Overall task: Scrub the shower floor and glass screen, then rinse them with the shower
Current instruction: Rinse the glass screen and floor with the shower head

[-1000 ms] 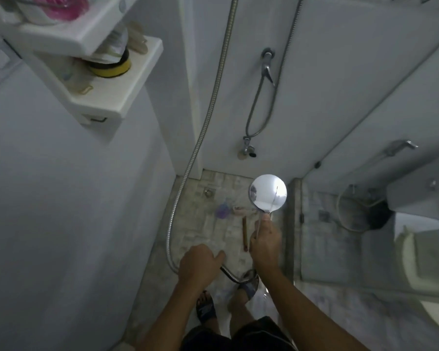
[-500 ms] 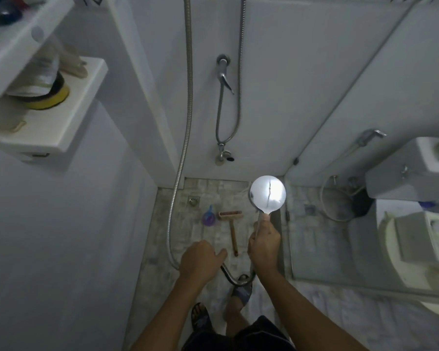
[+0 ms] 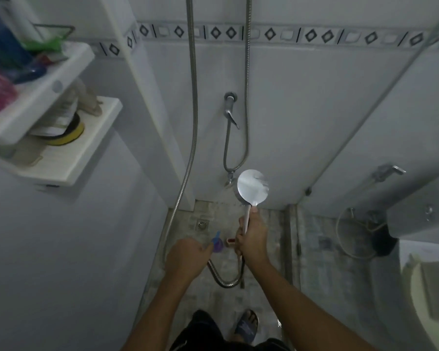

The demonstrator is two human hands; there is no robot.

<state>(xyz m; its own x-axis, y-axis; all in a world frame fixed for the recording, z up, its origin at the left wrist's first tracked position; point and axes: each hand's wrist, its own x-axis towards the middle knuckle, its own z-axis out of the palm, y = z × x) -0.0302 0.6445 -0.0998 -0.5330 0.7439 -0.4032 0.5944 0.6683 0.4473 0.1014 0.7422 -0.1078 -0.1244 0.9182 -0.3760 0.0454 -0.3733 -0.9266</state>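
My right hand (image 3: 252, 238) grips the white handle of the shower head (image 3: 252, 187), whose round chrome back faces me; it points toward the far wall and floor. My left hand (image 3: 186, 258) is closed around the metal hose (image 3: 224, 279), which loops below both hands and climbs the wall at the left. On the mottled shower floor (image 3: 213, 297) lie a purple bottle with a blue cap (image 3: 217, 244) and a brush (image 3: 230, 240), mostly hidden behind my right hand. The glass screen (image 3: 345, 262) stands on my right.
A floor drain (image 3: 202, 224) sits near the back corner. The wall tap (image 3: 230, 107) is straight ahead. Two white shelves (image 3: 69, 158) with bottles jut out at upper left. A toilet (image 3: 431, 287) and bidet sprayer (image 3: 388, 171) stand beyond the glass. My sandalled foot (image 3: 246, 325) is below.
The view tilted upward, showing the patterned tile border. My right hand lifted the shower head slightly toward the back wall; my left hand stayed on the hose.
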